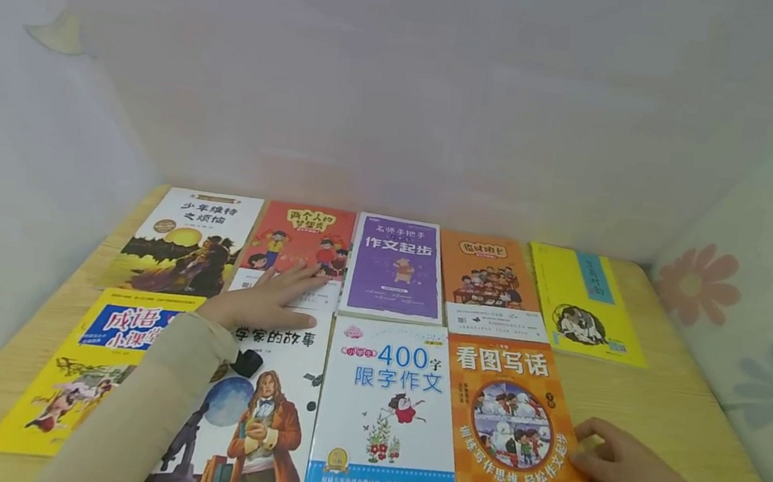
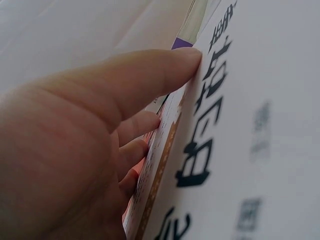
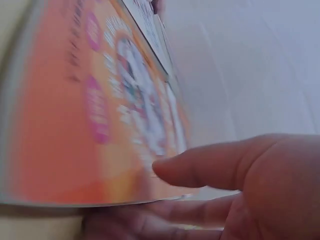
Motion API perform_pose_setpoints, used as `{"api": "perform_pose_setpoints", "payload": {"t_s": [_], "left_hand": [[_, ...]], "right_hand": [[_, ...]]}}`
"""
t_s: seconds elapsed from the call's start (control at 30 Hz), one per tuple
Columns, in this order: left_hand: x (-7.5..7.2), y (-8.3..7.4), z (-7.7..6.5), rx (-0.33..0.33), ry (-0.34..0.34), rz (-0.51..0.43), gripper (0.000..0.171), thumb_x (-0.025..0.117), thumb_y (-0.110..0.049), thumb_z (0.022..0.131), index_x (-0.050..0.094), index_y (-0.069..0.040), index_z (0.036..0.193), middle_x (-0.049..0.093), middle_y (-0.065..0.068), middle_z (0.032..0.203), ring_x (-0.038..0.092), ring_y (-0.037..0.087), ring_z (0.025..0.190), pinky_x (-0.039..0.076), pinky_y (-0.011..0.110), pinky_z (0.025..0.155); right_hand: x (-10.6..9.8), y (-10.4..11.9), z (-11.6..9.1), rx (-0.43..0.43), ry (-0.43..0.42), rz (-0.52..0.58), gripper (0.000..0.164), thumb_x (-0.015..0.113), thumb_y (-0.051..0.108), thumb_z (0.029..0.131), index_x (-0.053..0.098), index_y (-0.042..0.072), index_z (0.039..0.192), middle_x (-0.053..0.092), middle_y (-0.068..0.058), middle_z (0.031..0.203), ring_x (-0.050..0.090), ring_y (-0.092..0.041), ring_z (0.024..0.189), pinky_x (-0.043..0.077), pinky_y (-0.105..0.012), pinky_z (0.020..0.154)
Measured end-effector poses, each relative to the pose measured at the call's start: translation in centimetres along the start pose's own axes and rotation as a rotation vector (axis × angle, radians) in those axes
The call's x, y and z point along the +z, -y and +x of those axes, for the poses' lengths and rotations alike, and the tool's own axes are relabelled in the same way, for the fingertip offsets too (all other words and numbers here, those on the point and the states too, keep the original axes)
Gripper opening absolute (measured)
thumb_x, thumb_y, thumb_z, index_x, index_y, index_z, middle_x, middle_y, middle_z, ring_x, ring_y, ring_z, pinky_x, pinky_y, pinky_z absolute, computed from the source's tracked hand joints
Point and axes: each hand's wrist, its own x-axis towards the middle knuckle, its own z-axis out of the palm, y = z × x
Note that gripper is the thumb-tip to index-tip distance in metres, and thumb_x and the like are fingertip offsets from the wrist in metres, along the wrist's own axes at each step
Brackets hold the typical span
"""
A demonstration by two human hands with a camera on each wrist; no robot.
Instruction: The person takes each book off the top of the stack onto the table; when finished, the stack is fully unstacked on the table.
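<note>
Here, in the head view, nine books lie in two rows on a wooden table (image 1: 669, 400). The left hand (image 1: 270, 297) rests flat, fingers straight, on the lower edge of the red book (image 1: 300, 241) in the back row, its thumb along the top edge of the scientist book (image 1: 253, 409) in the front row. The right hand (image 1: 619, 461) sits at the right edge of the orange book (image 1: 520, 439), near the table's front right corner, fingers loosely bent against that edge. Between those two front books lies the white and blue book (image 1: 385, 424), with a yellow book (image 1: 86, 366) toward the front left corner. Behind stand a purple book (image 1: 396, 267) and a yellow-green book (image 1: 583, 302) toward the back right corner.

From the left wrist, the thumb lies straight along the scientist book's (image 2: 250, 125) white cover, and the fingers (image 2: 142, 125) lie beyond its top edge on the red book; a strip of purple shows beyond.

From the right wrist, the right hand (image 3: 220, 195) holds the orange book (image 3: 95, 110) by its edge, thumb on the cover, fingers tucked beneath, the edge lifted slightly off the table.
</note>
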Motion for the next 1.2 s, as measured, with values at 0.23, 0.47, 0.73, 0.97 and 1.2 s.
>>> {"api": "perform_pose_setpoints", "payload": {"t_s": [0.23, 0.47, 0.73, 0.97, 1.2], "left_hand": [[-1.0, -0.3, 0.5, -0.006, -0.004, 0.009, 0.087, 0.063, -0.053, 0.096, 0.021, -0.019, 0.164, 0.004, 0.009, 0.171, -0.008, 0.035, 0.155, -0.013, 0.067, 0.116], [-0.9, -0.5, 0.4, -0.006, 0.008, 0.019, 0.086, 0.062, -0.051, 0.098, 0.019, -0.017, 0.164, 0.003, 0.011, 0.17, -0.008, 0.035, 0.155, -0.014, 0.064, 0.118], [-0.8, -0.5, 0.3, -0.022, 0.009, 0.021, 0.086, 0.062, -0.051, 0.097, 0.018, -0.019, 0.164, 0.002, 0.01, 0.17, -0.01, 0.034, 0.155, -0.014, 0.063, 0.118], [-0.5, -0.5, 0.0, -0.033, 0.027, 0.018, 0.087, 0.062, -0.051, 0.097, 0.018, -0.019, 0.164, 0.002, 0.009, 0.171, -0.01, 0.033, 0.155, -0.015, 0.062, 0.118], [-0.5, -0.3, 0.1, -0.012, 0.034, 0.015, 0.088, 0.062, -0.052, 0.097, 0.016, -0.018, 0.164, 0.002, 0.009, 0.171, -0.01, 0.033, 0.155, -0.015, 0.061, 0.119]], "right_hand": [[-1.4, 7.2, 2.2, -0.214, -0.211, -0.332, 0.038, 0.059, 0.026, 0.104, 0.058, -0.004, 0.128, 0.069, -0.013, 0.102, 0.067, -0.022, 0.078, 0.059, -0.037, 0.065], [0.9, 12.6, 8.9, -0.322, -0.164, -0.249, 0.034, 0.063, 0.024, 0.101, 0.063, 0.001, 0.127, 0.068, -0.014, 0.107, 0.066, -0.024, 0.086, 0.059, -0.038, 0.072], [3.0, 17.1, 14.7, -0.118, -0.229, -0.231, 0.03, 0.065, 0.027, 0.099, 0.068, 0.003, 0.118, 0.069, -0.013, 0.108, 0.066, -0.023, 0.082, 0.057, -0.033, 0.074], [4.7, 18.5, 17.1, -0.013, -0.238, -0.275, 0.032, 0.072, 0.033, 0.095, 0.07, 0.002, 0.09, 0.067, -0.009, 0.073, 0.061, -0.018, 0.059, 0.048, -0.026, 0.055], [5.4, 18.7, 18.2, 0.018, -0.258, -0.269, 0.047, 0.079, 0.043, 0.088, 0.065, -0.001, 0.094, 0.065, -0.01, 0.074, 0.057, -0.018, 0.057, 0.044, -0.026, 0.05]]}}
